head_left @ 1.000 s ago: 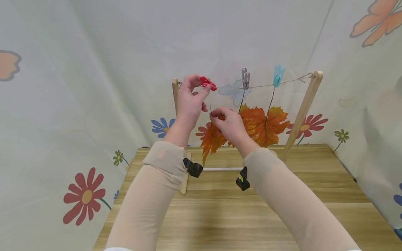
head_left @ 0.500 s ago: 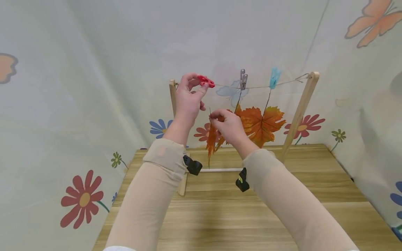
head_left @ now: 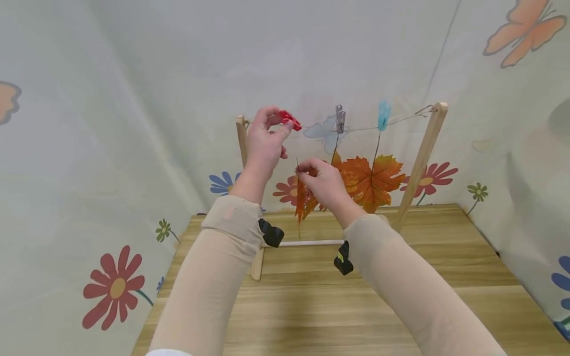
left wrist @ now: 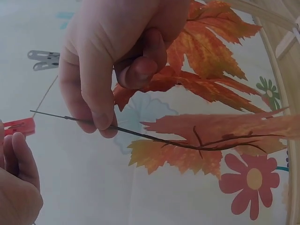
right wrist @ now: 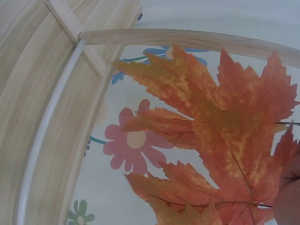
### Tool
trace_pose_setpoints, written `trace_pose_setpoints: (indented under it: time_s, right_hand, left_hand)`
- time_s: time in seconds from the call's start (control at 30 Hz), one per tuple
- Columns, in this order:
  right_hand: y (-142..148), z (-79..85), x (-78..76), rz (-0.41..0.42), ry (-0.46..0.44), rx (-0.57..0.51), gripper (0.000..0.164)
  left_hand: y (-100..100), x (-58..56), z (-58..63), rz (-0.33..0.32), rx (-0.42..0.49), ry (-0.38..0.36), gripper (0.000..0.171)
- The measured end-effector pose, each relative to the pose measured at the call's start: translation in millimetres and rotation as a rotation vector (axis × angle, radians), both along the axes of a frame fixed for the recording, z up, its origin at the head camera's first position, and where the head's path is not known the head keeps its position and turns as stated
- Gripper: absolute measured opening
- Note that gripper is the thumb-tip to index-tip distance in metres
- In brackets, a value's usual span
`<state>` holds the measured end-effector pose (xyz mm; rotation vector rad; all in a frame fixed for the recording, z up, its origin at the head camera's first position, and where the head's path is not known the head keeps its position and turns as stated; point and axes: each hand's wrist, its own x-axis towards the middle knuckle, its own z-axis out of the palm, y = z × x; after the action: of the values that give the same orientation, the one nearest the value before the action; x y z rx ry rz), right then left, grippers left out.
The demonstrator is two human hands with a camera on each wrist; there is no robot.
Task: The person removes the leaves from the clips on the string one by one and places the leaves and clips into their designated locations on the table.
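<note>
My left hand (head_left: 262, 146) pinches a red clothespin (head_left: 290, 120) between thumb and fingers, up at the twine (head_left: 362, 129). Lower and to the right, my right hand (head_left: 324, 182) pinches the thin dark stem (left wrist: 140, 134) of an orange artificial maple leaf (head_left: 302, 201), its tip poking up above the fingers. That leaf hangs nearly edge-on in the head view, and its broad face (right wrist: 225, 122) fills much of the right wrist view. Farther right, a grey clothespin (head_left: 340, 120) and a light blue clothespin (head_left: 384, 115) hold more orange leaves (head_left: 374, 180) by their stems.
Wooden posts stand left (head_left: 242, 141) and right (head_left: 423, 160), with the twine tied between them. A white rod (head_left: 311, 243) joins their feet on the wood-grain table (head_left: 356, 306). Behind hangs a pale cloth (head_left: 178, 74) printed with flowers and butterflies.
The leaf in my right hand has turned from partly facing the head view to nearly edge-on. Both hands keep their grips with little movement, while the head view has shifted slightly.
</note>
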<state>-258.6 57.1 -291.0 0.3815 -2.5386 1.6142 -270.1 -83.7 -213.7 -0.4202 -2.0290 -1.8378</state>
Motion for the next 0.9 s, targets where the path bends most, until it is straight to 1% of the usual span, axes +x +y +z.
trace_pose_setpoints:
  time_s: [0.1, 0.17, 0.23, 0.33, 0.43, 0.53, 0.6, 0.67, 0.8, 0.9]
  right_hand:
    - [1.9, -1.4, -0.4, 0.004, -0.003, -0.005, 0.019]
    - [2.6, -1.9, -0.9, 0.01, -0.007, -0.018, 0.018]
    - [1.9, -2.3, -1.2, 0.012, -0.009, -0.022, 0.018]
    - [0.8, -2.6, -0.9, 0.007, -0.007, -0.003, 0.019]
    - [-0.8, -2.1, 0.0, 0.0, -0.003, 0.032, 0.018]
    - [-3.8, -1.9, 0.7, 0.004, 0.003, 0.049, 0.017]
    - [-5.4, -1.5, 0.8, 0.008, 0.012, 0.054, 0.016]
    - [-6.6, -1.1, 1.1, 0.007, 0.02, 0.056, 0.017]
    - [-8.1, -1.8, 2.1, 0.012, 0.014, 0.054, 0.021]
    - [-9.8, -5.8, 4.2, 0.021, -0.005, 0.026, 0.022]
  left_hand:
    - [0.8, -12.0, -5.6, 0.009, -0.01, 0.0, 0.028]
    - [2.2, -13.9, -5.0, 0.018, -0.021, -0.012, 0.028]
    - [2.6, -15.4, -4.4, 0.031, -0.043, -0.021, 0.029]
    - [3.3, -17.0, -2.8, 0.058, -0.105, -0.024, 0.032]
    - [3.6, -16.6, -0.2, 0.087, -0.162, -0.021, 0.034]
    - [1.8, -14.7, 2.3, 0.112, -0.195, -0.022, 0.035]
    - [0.1, -13.2, 3.6, 0.113, -0.189, -0.023, 0.034]
    - [-2.0, -12.0, 4.1, 0.105, -0.162, -0.027, 0.035]
    - [-7.1, -9.7, 2.1, 0.076, -0.061, -0.043, 0.035]
    - [-10.5, -6.5, -2.4, 0.055, -0.008, -0.066, 0.038]
